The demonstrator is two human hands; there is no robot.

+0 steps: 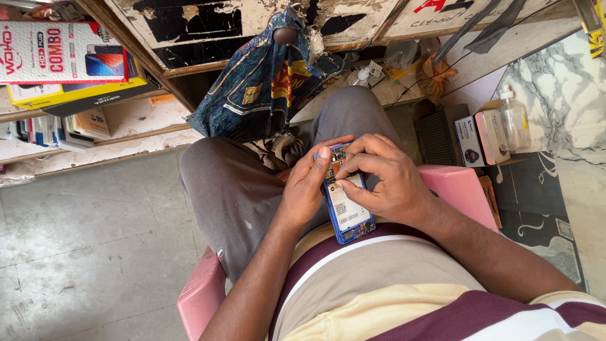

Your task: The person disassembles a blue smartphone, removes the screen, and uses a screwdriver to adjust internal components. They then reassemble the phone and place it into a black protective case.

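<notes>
A blue phone (348, 218) with its back cover off lies over my lap, showing a white-labelled battery and a circuit board at the far end. My left hand (309, 186) grips the phone's left edge, thumb resting on the top of the board. My right hand (385, 180) curls over the phone's upper right, fingertips pressed on the board beside the battery. I sit on a pink plastic chair (464, 192), wearing grey trousers and a striped shirt.
A dark patterned cloth bag (262, 85) hangs from the worn wooden counter ahead. Boxes are stacked on shelves (63, 57) at the left. Small boxes (480, 136) and a clear bottle (512, 120) stand at the right by a marble-patterned surface. Grey concrete floor (95, 233) lies at the left.
</notes>
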